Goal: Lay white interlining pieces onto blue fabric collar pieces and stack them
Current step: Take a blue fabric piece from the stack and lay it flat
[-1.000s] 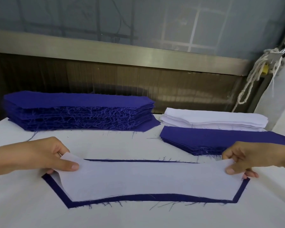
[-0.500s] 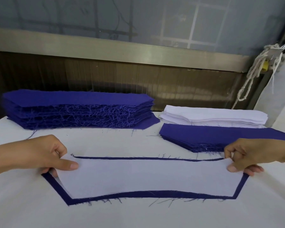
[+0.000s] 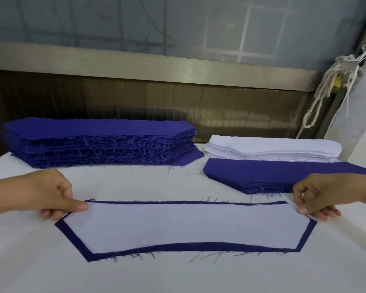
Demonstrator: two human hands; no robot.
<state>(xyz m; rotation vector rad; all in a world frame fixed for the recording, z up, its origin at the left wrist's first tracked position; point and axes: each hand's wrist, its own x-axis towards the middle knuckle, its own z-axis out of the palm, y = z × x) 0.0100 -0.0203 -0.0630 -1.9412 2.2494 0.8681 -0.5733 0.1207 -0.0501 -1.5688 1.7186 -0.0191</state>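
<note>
Left grip (image 3: 51, 193): enters from the left edge, bare forearm low, back of the hand facing up. Thumb stretched flat on top of the left end of the white interlining piece (image 3: 188, 225), fingers curled beneath, so the end is pinched.

Right grip (image 3: 317, 197): enters from the right edge in a mirrored pose. Thumb on top of the piece's right end, index bent above it, other fingertips showing beneath.

Grips roughly level, well apart.

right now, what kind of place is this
Likely a garment workshop: a tall stack of blue collar pieces, a pile of white interlining, and a white piece laid on a blue one.
</note>
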